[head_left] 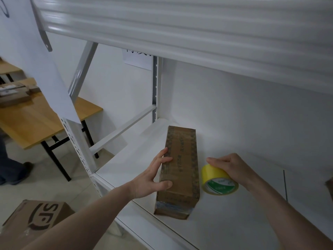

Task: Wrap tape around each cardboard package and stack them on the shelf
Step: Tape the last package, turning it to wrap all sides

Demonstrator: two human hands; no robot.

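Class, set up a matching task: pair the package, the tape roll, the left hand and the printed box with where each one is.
1. package
2. tape roll
3. left hand
4. printed box

a. on the floor, beside the shelf
b. under the right hand
c. lying on the shelf
d. against the package's side

Pairs: 1-c, 2-b, 3-d, 4-a

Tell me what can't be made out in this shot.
Head view only:
- Printed text on the long brown cardboard package: blurred.
- Right hand grip on the yellow tape roll: fingertips hidden behind the roll.
- Brown object at the right edge: cut off.
- Paper label: covered by the upper white metal shelf.
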